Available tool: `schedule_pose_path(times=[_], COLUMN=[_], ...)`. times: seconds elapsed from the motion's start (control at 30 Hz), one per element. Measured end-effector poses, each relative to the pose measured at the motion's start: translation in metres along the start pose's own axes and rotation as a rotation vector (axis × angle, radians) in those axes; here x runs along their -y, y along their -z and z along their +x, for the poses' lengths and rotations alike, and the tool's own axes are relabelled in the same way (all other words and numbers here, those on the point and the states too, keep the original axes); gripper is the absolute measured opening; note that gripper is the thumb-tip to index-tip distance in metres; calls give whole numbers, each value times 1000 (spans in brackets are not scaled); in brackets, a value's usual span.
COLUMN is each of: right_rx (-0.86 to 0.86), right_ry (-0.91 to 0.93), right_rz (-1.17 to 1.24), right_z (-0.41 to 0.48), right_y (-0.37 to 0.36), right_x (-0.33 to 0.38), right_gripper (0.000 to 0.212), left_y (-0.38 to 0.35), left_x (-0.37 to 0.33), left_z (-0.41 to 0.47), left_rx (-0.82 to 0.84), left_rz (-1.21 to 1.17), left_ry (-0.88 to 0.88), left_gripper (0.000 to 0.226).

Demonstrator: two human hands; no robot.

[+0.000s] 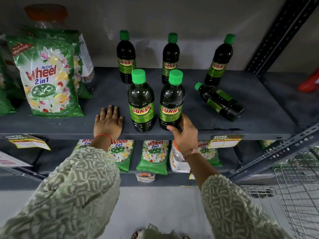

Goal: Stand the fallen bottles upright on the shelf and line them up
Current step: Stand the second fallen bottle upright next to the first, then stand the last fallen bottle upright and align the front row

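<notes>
Dark bottles with green caps and green "Sunny" labels stand on the grey shelf (241,125). Three stand at the back: left (126,57), middle (170,59), right (219,61). Two stand at the front: one (141,100) on the left and one (170,100) beside it. My right hand (185,135) grips the base of the front right bottle. One bottle (221,101) lies on its side to the right, cap pointing left. My left hand (108,122) rests flat on the shelf, left of the front bottles, holding nothing.
Green detergent bags (50,78) stand at the shelf's left. More bags (152,156) fill the shelf below. A slotted metal upright (279,35) bounds the right side. A wire cart (296,190) sits at lower right. Price tags (224,140) hang on the shelf edge.
</notes>
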State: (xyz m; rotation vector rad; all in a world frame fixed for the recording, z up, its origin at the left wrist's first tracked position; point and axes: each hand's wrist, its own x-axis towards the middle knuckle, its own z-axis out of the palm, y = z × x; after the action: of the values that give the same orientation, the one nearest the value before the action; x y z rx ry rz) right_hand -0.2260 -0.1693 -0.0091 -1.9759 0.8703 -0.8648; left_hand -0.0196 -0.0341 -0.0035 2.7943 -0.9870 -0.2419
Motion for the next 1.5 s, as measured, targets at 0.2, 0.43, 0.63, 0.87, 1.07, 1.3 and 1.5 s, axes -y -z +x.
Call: schedule_pose_path(times=[0.2,0.43,0.63,0.87,1.07,1.3,1.5], right_rx=[85,-107,253,-83,-449,-301,-253], right_ry=[-56,90,-410,-522,-102,-39,-154], right_rz=[39,-688,-1057,-220,-1,71,318], right_z=[-3,60,136,131,104,94,88], right_y=[7,68,101,73,41,38,38], right_x=[3,13,0,-6,-3,-10,-15], right_gripper=[66,82,101,78,103,93,105], left_y=[2,-4,-7,-8,-8,-8,-8], left_x=[-3,-12,-21,-22,-21,-21,-22], left_z=[-4,-9,-11,-12,-12,-11,-11], left_rx=[3,8,-46,-73,-71,-76,-61], left_rz=[-16,-7,-33,-23,-16,4,-10], left_ry=[-10,-32,35,43,43,40,49], left_gripper=[55,54,55,52,52,52,52])
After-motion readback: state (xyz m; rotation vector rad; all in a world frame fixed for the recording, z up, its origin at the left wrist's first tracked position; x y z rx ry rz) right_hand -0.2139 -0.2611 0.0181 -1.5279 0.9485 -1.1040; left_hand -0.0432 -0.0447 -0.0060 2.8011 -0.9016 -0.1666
